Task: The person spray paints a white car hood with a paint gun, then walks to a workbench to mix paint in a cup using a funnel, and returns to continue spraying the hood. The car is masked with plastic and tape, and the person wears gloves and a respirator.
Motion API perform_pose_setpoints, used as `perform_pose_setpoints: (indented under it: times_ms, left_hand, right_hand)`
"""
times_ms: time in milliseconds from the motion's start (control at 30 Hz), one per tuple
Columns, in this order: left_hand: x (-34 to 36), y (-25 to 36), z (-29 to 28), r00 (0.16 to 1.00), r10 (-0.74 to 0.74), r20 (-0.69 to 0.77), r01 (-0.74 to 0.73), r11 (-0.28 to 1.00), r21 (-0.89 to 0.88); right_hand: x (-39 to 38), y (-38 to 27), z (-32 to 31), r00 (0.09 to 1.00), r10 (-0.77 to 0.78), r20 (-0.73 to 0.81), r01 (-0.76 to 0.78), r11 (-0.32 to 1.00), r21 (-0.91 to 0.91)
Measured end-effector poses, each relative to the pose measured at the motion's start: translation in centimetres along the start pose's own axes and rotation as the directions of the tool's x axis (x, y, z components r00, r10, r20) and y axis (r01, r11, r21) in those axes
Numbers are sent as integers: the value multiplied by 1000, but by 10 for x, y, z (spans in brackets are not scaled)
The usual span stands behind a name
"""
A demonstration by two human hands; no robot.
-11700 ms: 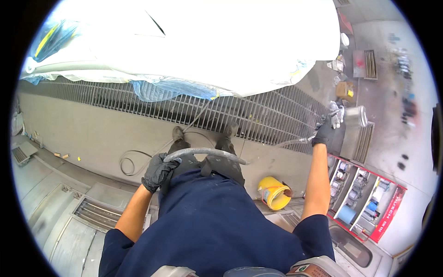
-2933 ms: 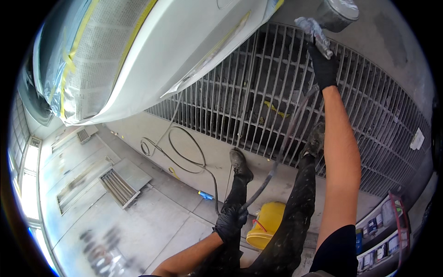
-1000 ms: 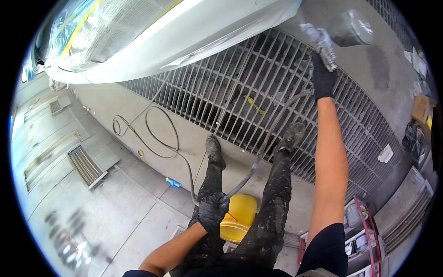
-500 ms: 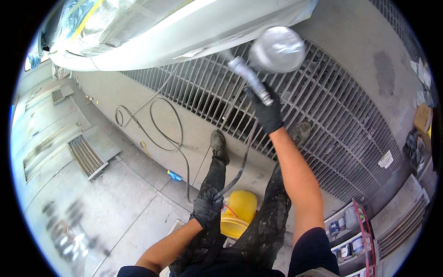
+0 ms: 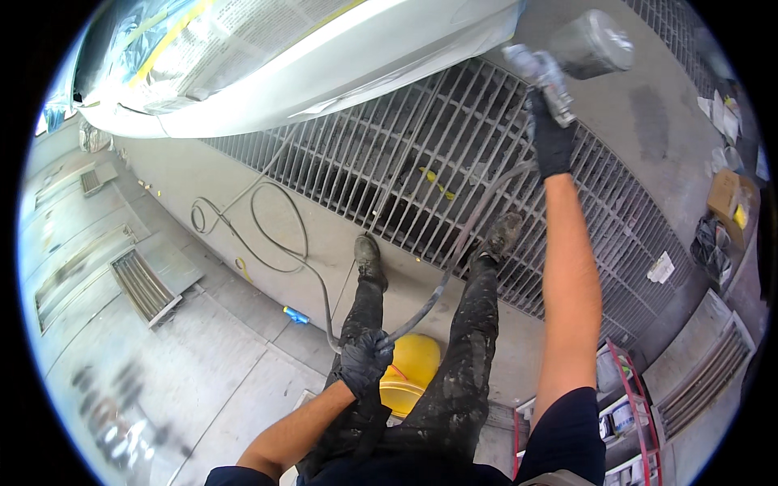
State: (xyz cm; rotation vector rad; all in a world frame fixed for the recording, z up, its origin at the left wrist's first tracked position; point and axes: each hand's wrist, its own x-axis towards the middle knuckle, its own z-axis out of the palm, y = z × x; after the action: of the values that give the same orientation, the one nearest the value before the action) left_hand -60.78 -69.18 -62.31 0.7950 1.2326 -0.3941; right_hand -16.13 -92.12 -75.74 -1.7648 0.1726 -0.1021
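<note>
My right hand (image 5: 553, 142), in a black glove, is closed round a spray gun (image 5: 541, 77) with a whitish, crumpled covering and a silver cup (image 5: 592, 49) at its side. The gun is just right of the lower edge of a white panel (image 5: 316, 73), part of a large body masked with printed paper (image 5: 227, 36) and yellow tape. My left hand (image 5: 365, 363), also gloved, grips the grey hose (image 5: 438, 292) low by my left thigh; the hose curves up toward my right hand.
A floor grate (image 5: 348, 162) lies under my right boot (image 5: 504, 235). Hose loops (image 5: 305, 227) lie on concrete at the left, near a small blue cylinder (image 5: 296, 314). A yellow bucket (image 5: 415, 352) is between my legs. A cardboard box (image 5: 725, 194) and red-framed shelving (image 5: 624, 364) stand at the right.
Since half a second ago my right hand has swung right and up with the spray gun, back near where it was a second ago. My left hand still holds the hose.
</note>
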Motion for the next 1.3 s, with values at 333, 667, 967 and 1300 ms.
perform_pose_setpoints:
  times_ms: [333, 667, 967, 1300]
  left_hand:
    - [-15, 15, -3, 990, 93, -108, -65, 969, 239]
    - [-45, 34, 18, 921, 379, 89, -150, 136, 979]
    - [-49, 23, 15, 902, 408, 139, -243, 215, 946]
    - [-50, 32, 2, 919, 378, 111, -230, 285, 931]
  right_hand:
    - [-25, -30, 29, 998, -49, -47, 55, 991, 120]
    - [-175, -98, 118, 785, 6, 619, -99, 988, 117]
    - [-80, -73, 44, 966, 144, 214, -159, 986, 55]
    - [-35, -95, 5, 993, -49, -112, 43, 998, -53]
